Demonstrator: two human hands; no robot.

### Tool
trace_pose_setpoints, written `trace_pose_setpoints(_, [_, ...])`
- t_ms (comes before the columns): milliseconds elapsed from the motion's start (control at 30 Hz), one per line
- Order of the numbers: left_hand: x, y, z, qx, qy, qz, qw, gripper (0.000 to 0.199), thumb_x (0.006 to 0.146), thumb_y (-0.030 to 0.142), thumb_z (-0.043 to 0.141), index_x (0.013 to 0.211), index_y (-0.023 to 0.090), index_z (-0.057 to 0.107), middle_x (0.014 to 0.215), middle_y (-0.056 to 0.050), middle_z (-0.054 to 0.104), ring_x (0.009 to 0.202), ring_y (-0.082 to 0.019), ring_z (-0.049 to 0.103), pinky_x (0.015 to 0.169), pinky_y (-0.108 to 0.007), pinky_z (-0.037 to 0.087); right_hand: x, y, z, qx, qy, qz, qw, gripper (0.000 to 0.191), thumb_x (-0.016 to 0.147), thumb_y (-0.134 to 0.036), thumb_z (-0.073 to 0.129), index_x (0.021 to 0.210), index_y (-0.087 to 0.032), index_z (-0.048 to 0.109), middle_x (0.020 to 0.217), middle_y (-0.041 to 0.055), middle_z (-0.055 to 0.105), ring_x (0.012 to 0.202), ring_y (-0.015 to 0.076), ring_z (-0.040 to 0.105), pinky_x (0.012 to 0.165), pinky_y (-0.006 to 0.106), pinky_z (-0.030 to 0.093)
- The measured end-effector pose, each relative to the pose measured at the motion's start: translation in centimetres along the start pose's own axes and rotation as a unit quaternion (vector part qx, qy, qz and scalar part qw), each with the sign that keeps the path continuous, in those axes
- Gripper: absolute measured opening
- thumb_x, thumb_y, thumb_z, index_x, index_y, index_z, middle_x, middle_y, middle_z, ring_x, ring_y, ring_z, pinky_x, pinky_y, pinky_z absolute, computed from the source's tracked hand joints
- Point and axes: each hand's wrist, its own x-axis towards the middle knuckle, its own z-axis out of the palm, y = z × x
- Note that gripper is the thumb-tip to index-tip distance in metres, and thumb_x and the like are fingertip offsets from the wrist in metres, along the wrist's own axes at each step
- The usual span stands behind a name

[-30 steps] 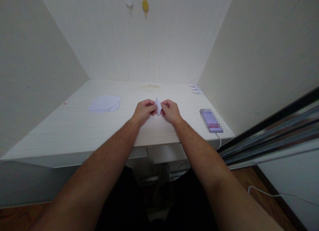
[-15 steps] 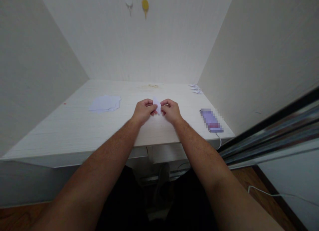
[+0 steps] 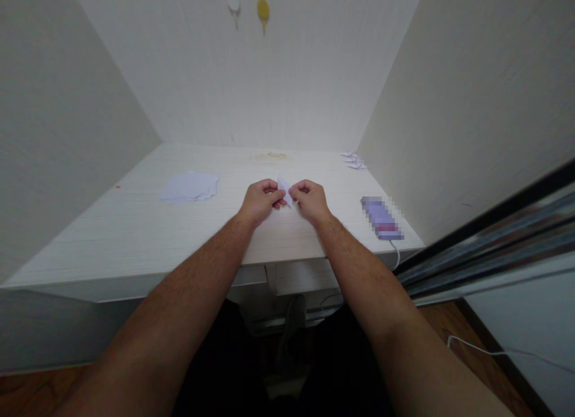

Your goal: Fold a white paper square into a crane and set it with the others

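A small folded piece of white paper (image 3: pixel 284 187), pointed at its top and bottom, is held just above the table between my hands. My left hand (image 3: pixel 262 200) pinches its left side, thumb on the near face and fingers behind. From the other side, my right hand (image 3: pixel 311 199) pinches the paper's right edge between thumb and forefinger. The finer folds are too small to make out.
On the white table (image 3: pixel 135 237), a stack of white paper sheets (image 3: pixel 189 186) lies to the left. Several small folded paper pieces (image 3: pixel 354 160) sit at the back right corner. A phone (image 3: pixel 381 218) with a white cable (image 3: pixel 396 255) lies near the right edge. Walls enclose the table.
The paper looks narrower and more pointed now, its right part folded over toward the left. My right thumb and forefinger have closed together at its edge. My left hand has barely moved.
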Motion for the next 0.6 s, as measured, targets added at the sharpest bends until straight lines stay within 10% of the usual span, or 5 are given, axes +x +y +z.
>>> trace_pose_setpoints(600, [-0.13,0.28,0.21,0.031,-0.002,-0.019,0.999,0.024,0.065,0.023,0.078,0.061,0.015,0.056,0.053,-0.005,0.063,0.046,-0.015,0.064,0.042,-0.021,0.041,-0.37,0.15,0.15,-0.079,0.001,-0.044,0.996,0.018,0.071,-0.036,0.068,0.073,-0.018,0.065,0.058,-0.0038,0.057,0.054,0.0099,0.047,0.054,0.024,0.037])
